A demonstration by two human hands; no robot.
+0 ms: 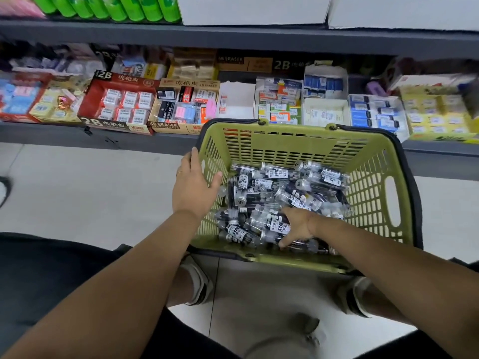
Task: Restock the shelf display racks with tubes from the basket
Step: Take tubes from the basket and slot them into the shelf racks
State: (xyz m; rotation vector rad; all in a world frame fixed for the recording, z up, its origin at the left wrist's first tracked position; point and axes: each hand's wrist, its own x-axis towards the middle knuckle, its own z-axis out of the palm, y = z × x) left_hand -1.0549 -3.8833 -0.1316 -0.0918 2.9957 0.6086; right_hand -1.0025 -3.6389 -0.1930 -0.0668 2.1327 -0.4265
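Observation:
A green plastic basket (293, 143) with black handles stands on the floor in front of me. Inside lies a pile of several clear tubes (274, 193) with dark contents and white labels. My left hand (193, 186) rests on the basket's left rim, thumb inside, fingers spread over the edge. My right hand (295, 224) is down in the pile near the basket's front wall, fingers curled among the tubes; whether it grips one I cannot tell.
A low grey shelf (51, 133) behind the basket carries open cartons of erasers (121, 102) and small boxes. An upper shelf (233, 37) holds green tubes and white boxes. My shoes (199, 281) stand on the pale tiled floor below the basket.

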